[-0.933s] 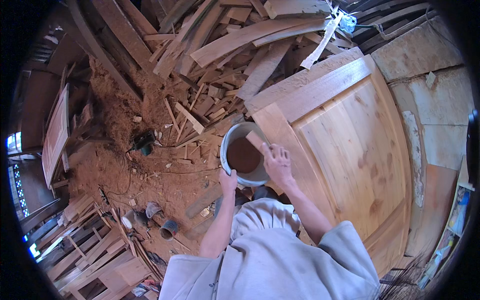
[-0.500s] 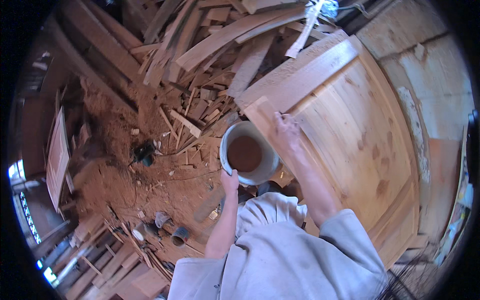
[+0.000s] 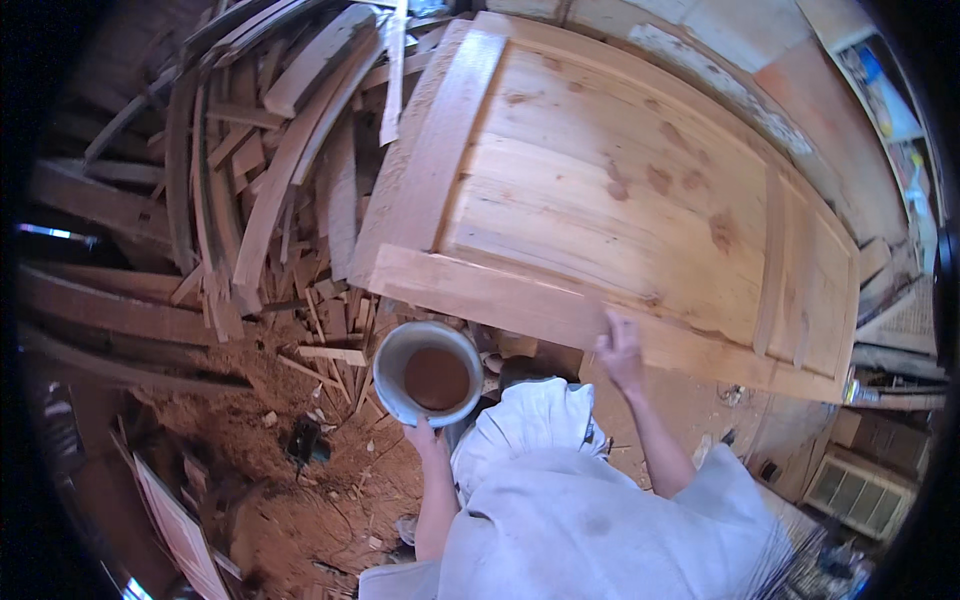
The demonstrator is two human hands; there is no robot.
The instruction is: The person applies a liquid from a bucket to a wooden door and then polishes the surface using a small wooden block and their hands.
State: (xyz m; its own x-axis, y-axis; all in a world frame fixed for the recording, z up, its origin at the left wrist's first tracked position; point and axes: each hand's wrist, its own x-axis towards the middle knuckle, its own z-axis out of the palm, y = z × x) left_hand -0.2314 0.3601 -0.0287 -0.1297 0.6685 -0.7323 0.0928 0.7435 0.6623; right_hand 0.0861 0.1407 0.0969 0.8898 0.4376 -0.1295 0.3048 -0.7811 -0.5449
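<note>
My left hand (image 3: 425, 438) grips the near rim of a pale round bucket (image 3: 390, 362), thumb over the edge. Inside lies a brown mass (image 3: 437, 379); whether it is powder or paste I cannot tell. Beyond and to the right lies a large framed wooden door panel (image 3: 560, 185), with darker brown patches on its boards. My right hand (image 3: 622, 355) is at the panel's near frame edge, its fingers bent and bunched together. Slight blur hides whether anything is between them, and whether they touch the wood.
Wooden offcuts and long boards (image 3: 285, 165) are piled at the far left. Sawdust and chips cover the floor (image 3: 290, 520). A flat panel (image 3: 180, 530) leans at the lower left. A louvered frame (image 3: 858, 495) lies at the right, and cluttered shelving (image 3: 890, 100) stands at the far right.
The view has turned, so the panel now lies more crosswise. My right hand has moved along the near frame, away from the panel's left corner. My left hand still holds the bucket.
</note>
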